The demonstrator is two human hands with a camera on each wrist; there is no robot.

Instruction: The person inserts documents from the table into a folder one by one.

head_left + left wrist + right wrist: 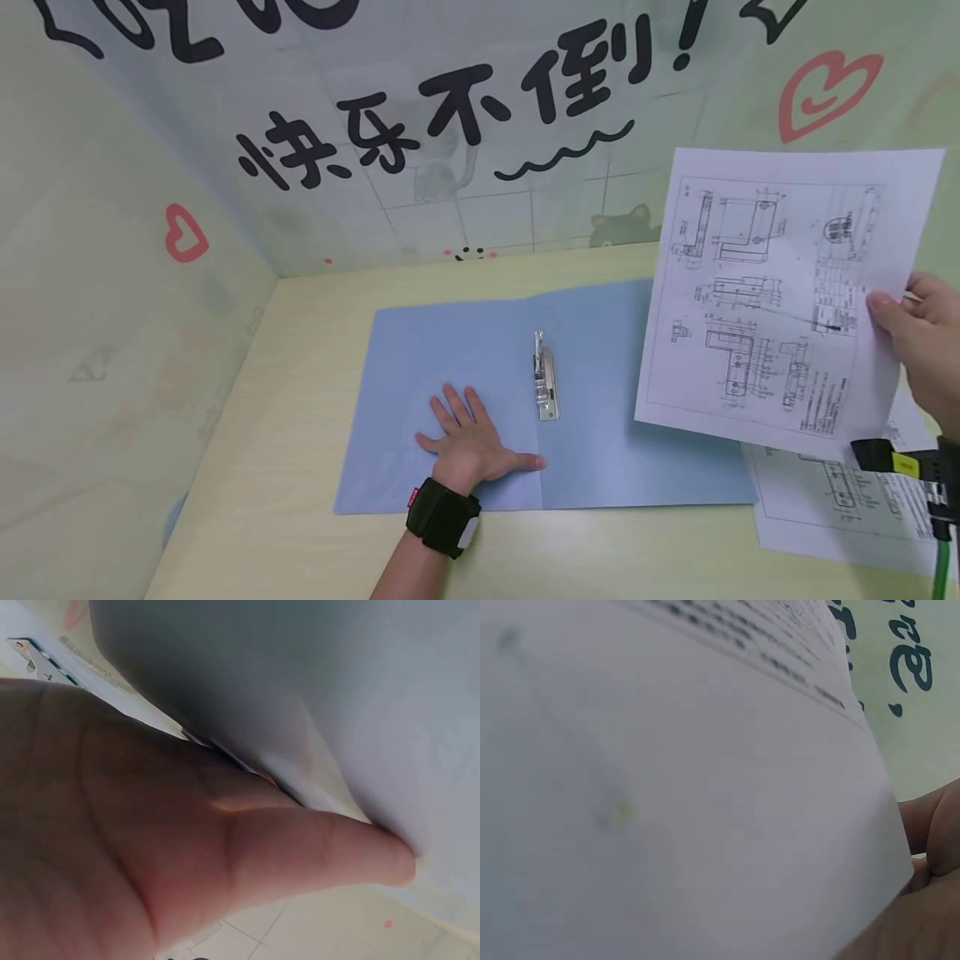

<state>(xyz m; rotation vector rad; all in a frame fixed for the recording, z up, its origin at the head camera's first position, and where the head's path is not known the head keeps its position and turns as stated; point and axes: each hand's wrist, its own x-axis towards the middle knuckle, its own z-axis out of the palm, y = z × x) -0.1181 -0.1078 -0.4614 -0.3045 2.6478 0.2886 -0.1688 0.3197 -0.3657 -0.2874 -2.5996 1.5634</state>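
A blue folder (592,467) lies spread flat on the table, with a metal clip (547,383) at its middle fold. My left hand (472,450) rests on the folder's left side, fingers straight and spread, thumb reaching across the fold below the clip. In the left wrist view the palm and thumb of this hand (225,840) fill the lower part. At the right, my right hand (926,342) pinches the edge of a printed sheet (780,300) between thumb and fingers. The sheet shows technical drawings and is held up over the folder's right side; its blank margin fills much of the right wrist view.
More printed paper (847,508) lies on the table (615,554) at the right, beside the folder and partly under the raised sheet. Behind stands a pale wall covering (345,225) with black characters and red hearts. A similar covering (97,350) rises on the left.
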